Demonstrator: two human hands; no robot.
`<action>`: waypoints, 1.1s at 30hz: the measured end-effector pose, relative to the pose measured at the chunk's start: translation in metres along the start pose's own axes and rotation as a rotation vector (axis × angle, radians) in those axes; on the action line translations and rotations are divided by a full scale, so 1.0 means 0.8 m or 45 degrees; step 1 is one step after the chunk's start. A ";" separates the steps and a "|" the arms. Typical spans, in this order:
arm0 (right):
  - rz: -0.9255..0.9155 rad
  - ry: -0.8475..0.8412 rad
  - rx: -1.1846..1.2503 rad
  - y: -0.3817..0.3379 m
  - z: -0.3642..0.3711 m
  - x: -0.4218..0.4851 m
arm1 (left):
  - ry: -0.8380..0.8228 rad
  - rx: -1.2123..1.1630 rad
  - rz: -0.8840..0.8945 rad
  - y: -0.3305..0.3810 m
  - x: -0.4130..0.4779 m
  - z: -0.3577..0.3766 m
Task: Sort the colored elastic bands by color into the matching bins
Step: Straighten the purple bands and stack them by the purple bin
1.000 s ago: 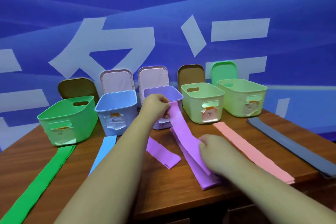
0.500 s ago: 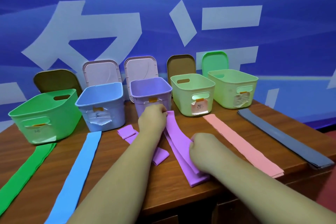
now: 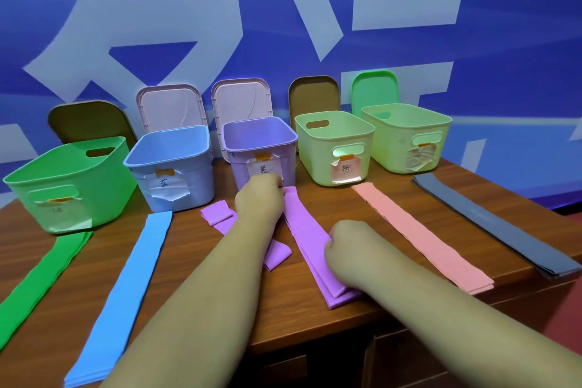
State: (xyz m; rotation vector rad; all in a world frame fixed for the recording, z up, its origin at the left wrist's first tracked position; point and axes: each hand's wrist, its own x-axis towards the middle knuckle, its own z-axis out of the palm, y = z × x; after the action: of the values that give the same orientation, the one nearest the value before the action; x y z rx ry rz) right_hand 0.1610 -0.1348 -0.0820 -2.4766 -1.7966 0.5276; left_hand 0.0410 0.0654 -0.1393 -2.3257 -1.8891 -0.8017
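The wooden table (image 3: pixel 176 302) fills the lower part of the view and carries all items. Five open bins stand in a row along its far edge, from 9 o'clock to 2 o'clock: green bin (image 3: pixel 67 181), blue bin (image 3: pixel 171 167), purple bin (image 3: pixel 261 145), light green bin (image 3: pixel 335 148) and a second pale green bin (image 3: pixel 406 135); each front bears a paper label. Lids (image 3: pixel 241 104) lean upright against the wall behind them. Flat on the table lie the green band (image 3: pixel 37 277) at 8 o'clock, blue band (image 3: pixel 122 290) at 7 o'clock, pink band (image 3: pixel 415 233) at 3 o'clock and grey band (image 3: pixel 491 224) further right. The long purple band (image 3: pixel 310 249) lies at centre, its far end just short of the purple bin. The left hand (image 3: pixel 259 198) pinches that far end with fingers pressed together. The right hand (image 3: pixel 351 249), closed to a fist, grips the band mid-length. A shorter folded purple piece (image 3: pixel 220 213) lies just left, partly under the left forearm
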 end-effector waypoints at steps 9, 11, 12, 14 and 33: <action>-0.008 0.024 -0.025 -0.005 0.006 0.001 | -0.046 0.040 -0.010 -0.002 0.000 0.003; -0.025 0.065 -0.031 -0.004 0.010 0.001 | -0.041 0.039 -0.015 -0.002 0.000 0.004; -0.030 0.084 -0.048 -0.003 0.011 0.000 | -0.037 0.038 -0.016 -0.002 -0.001 0.004; -0.031 0.111 -0.098 -0.002 0.013 -0.001 | -0.033 0.042 -0.016 -0.003 -0.001 0.005; -0.028 0.090 -0.102 -0.009 0.026 -0.026 | -0.076 0.009 -0.048 -0.002 -0.006 0.002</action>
State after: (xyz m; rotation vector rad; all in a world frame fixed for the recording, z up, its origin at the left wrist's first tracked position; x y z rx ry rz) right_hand 0.1428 -0.1550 -0.0944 -2.4889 -1.8521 0.3687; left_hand 0.0392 0.0622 -0.1433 -2.3419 -1.9621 -0.7351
